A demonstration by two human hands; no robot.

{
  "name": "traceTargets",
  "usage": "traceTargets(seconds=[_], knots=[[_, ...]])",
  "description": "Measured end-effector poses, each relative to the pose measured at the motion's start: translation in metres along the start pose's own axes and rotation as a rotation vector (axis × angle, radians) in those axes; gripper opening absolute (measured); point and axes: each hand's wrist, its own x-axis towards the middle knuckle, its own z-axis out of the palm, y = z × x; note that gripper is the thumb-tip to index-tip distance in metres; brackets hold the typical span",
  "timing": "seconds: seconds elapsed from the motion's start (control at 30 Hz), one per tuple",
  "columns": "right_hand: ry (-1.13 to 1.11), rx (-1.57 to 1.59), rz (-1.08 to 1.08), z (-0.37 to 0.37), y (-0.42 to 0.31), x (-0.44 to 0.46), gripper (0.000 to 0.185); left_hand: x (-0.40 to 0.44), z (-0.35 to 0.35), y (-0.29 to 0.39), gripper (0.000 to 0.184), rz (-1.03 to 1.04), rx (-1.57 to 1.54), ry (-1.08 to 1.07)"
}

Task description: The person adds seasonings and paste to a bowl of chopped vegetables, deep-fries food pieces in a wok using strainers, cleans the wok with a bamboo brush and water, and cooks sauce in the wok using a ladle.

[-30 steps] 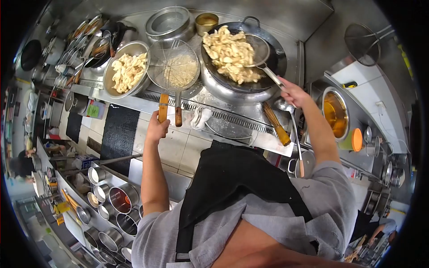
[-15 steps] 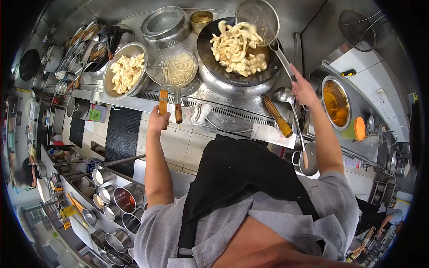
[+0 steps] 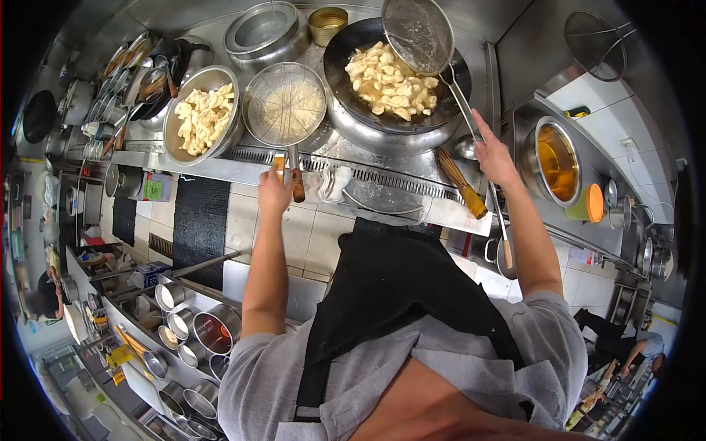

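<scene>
My right hand [image 3: 496, 153] grips the handle of a mesh strainer [image 3: 418, 35], which hangs over the upper right of a dark wok [image 3: 346, 103]. Pale, cut food pieces [image 3: 391, 79] lie in oil in the wok. My left hand [image 3: 274, 191] is closed round the wooden handle of a wire strainer [image 3: 285, 103]; pale crumbs show through its mesh. A second wooden-handled tool lies beside that hand. More pale pieces [image 3: 204, 119] fill a steel bowl [image 3: 173, 140] to the left.
A bamboo brush [image 3: 462, 184] and a ladle [image 3: 507, 242] lie right of the wok. Farther right stands a pot of amber liquid [image 3: 556, 162]. Behind are a gold tin [image 3: 328, 25] and stacked steel pans [image 3: 266, 33]. Another person [image 3: 638, 351] is at the lower right.
The right-hand strainer has risen from the food toward the wok's upper right edge. The pale pieces have dropped and spread in the oil. My left hand has shifted slightly right.
</scene>
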Motion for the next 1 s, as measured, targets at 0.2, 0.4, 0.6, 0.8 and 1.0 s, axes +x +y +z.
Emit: traceTargets(seconds=[0.2,0.4,0.6,0.8,1.0], knots=[[-0.025,0.328,0.174,0.012,-0.014,-0.014,0.071,-0.016,0.015,0.054,0.064,-0.19,0.033,-0.211],[-0.091,0.284,0.151,0.028,0.009,-0.009,0.073,-0.007,0.026,0.027,0.082,-0.199,0.009,-0.198],[-0.121,0.281,0.159,0.014,0.028,0.008,0.073,-0.02,-0.007,-0.015,0.074,-0.144,0.076,-0.193],[-0.094,0.248,0.08,0.011,0.045,0.026,0.073,-0.023,-0.049,-0.025,0.059,-0.187,0.138,-0.234],[-0.028,0.281,0.18,0.029,0.015,0.033,0.071,0.121,-0.098,0.079,0.029,-0.022,-0.036,0.04]])
